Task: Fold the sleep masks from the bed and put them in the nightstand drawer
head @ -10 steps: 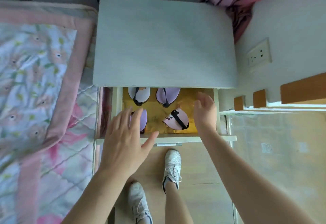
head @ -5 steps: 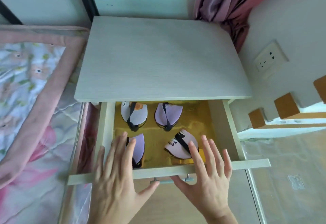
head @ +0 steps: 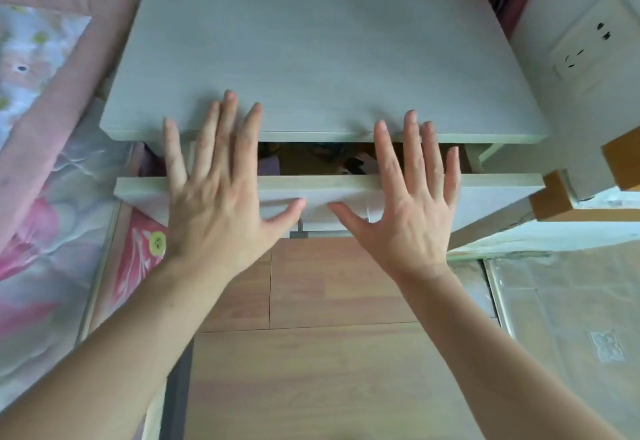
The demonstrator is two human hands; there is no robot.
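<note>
Looks like the closing step: the flat, straight-fingered left hand and right hand press the pale wooden nightstand drawer, masks barely visible inside the dark gap, so next just an even shove.

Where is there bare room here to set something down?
The nightstand top is bare from its back edge to the fingertips at its front lip. Wood floor lies open between the forearms. It is crowded at the drawer: left hand and right hand cover its front, leaving a narrow gap.
</note>
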